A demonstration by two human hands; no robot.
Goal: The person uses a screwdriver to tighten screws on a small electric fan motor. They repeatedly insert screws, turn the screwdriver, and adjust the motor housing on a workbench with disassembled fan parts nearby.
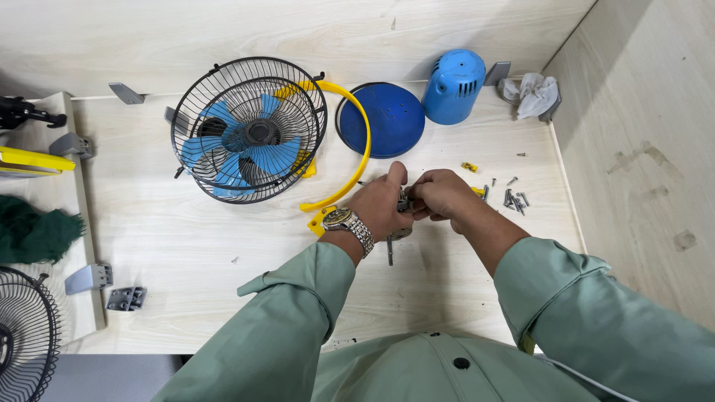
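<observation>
My left hand (pixel 381 202), with a metal wristwatch (pixel 348 225) on its wrist, and my right hand (pixel 439 195) meet over the light wooden bench (pixel 194 231). Both are closed around a small grey metal part (pixel 403 202) with a shaft (pixel 389 251) sticking down below the hands. Most of the part is hidden by my fingers. A black wire fan cage with blue blades (pixel 249 128) lies to the left, beside a yellow curved bracket (pixel 359 141).
A blue round plate (pixel 391 119) and a blue motor cover (pixel 452 85) sit at the back. Loose screws (pixel 515 198) and a small yellow piece (pixel 468 167) lie to the right. A crumpled rag (pixel 536 94) is in the corner. Another fan cage (pixel 22 335) is at lower left.
</observation>
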